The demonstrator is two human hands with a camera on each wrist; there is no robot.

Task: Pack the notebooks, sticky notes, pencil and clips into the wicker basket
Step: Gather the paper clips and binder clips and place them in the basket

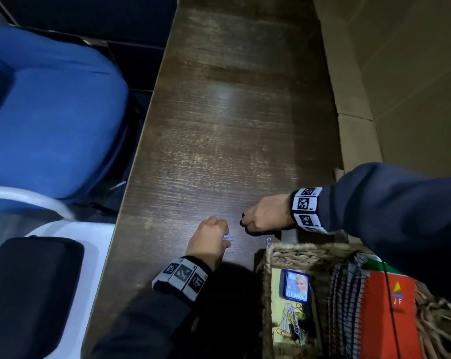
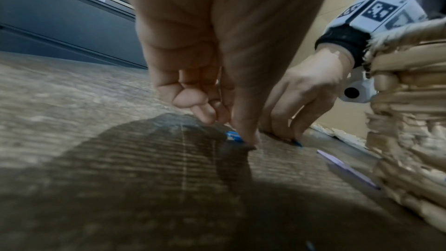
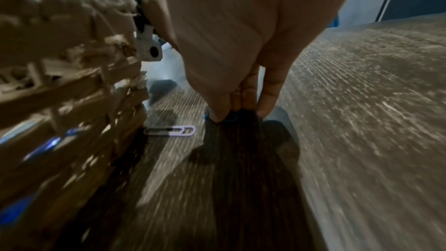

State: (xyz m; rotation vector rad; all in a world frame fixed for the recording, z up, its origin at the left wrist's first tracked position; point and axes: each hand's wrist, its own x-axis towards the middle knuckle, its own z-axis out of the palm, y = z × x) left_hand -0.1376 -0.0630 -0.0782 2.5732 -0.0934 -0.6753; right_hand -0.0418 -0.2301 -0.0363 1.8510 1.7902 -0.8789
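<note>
Dark wood grain covers the worktop point(image 1: 219, 141), and both hands are down on it beside the wicker basket point(image 1: 267, 278). The left hand point(image 1: 210, 242) has its fingers point(image 2: 243, 121) curled, thumb tip pressed onto a blue paper clip point(image 1: 229, 239) lying flat on the wood; the clip looks pinched at one end, though blur makes the grip hard to judge. The right hand point(image 1: 265, 216) is close by, fingers point(image 3: 267, 91) drawn narrow together with their tips on the worktop; whether they hold anything I cannot tell. A pale lilac paper clip point(image 3: 170, 131) lies loose on the surface just beside the basket's wall, between the two hands and the weave. Inside the basket stand spiral notebooks point(image 1: 346, 307), one with a red cover point(image 1: 390, 320), next to a small blue-edged card with a cartoon face point(image 1: 295, 285) and a bunch of coloured clips point(image 1: 293, 317). A blue chair point(image 1: 53, 120) sits left of the worktop.
</note>
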